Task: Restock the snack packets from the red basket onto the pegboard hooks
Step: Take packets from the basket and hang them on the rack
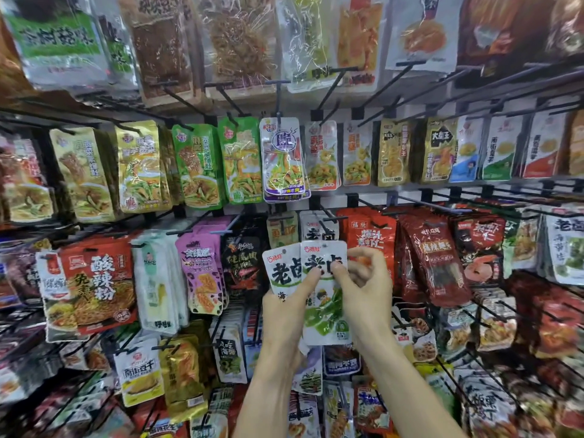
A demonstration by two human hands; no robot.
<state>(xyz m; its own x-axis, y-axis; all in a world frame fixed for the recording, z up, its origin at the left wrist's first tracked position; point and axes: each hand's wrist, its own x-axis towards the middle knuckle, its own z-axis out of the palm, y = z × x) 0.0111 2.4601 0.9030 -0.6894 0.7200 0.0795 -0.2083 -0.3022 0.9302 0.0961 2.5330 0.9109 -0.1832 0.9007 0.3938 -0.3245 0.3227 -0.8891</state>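
Note:
Two white snack packets with black characters and green food pictures are held up in front of the pegboard. My left hand (284,308) grips the left packet (282,270) and its thumb presses the front packet (325,298). My right hand (363,279) pinches the front packet near its top right. Just above them, matching white packets (316,229) hang on a black hook (328,220). The red basket is out of view.
Black hooks loaded with snack packets fill the whole wall. Red packets (371,238) hang right of the target hook, a black packet (241,263) and purple packets (202,273) to its left. Long hook rods (493,80) jut out at upper right.

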